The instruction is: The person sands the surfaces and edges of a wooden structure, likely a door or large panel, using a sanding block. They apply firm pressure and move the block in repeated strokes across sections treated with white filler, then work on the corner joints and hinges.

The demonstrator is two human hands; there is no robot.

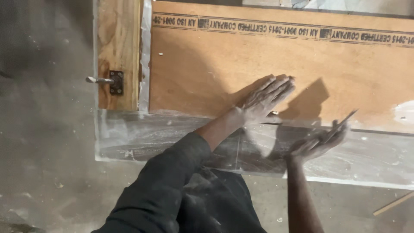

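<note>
**Inspector A:** State of the hands?

**Inspector B:** The left hand (266, 97) lies flat and fully spread, palm down on the brown board (241, 64), holding nothing. The right hand (317, 144) is closed around a thin flat blade (340, 124), its tip pointing far and to the right, just above the board's near edge.

**A:** Where does the board sit?

**B:** On the dusty floor (47, 142), across the far half of the scene. A pale strip (172, 138) runs along its near edge. At the left, a wooden post (118, 39) carries a dark metal bolt (113, 81).

**A:** Handling assessment?

**B:** I judge the board stiff, broad and fairly heavy. Its face looks smooth and carries white powder, so a flat palm may slide; best taken by the edges, two-handed. The blade appears light and thin, likely springy; the grip belongs at its near end, away from the tip.

**A:** Anything else?

**B:** A slim wooden stick (394, 203) lies near right, well apart from both hands.
</note>
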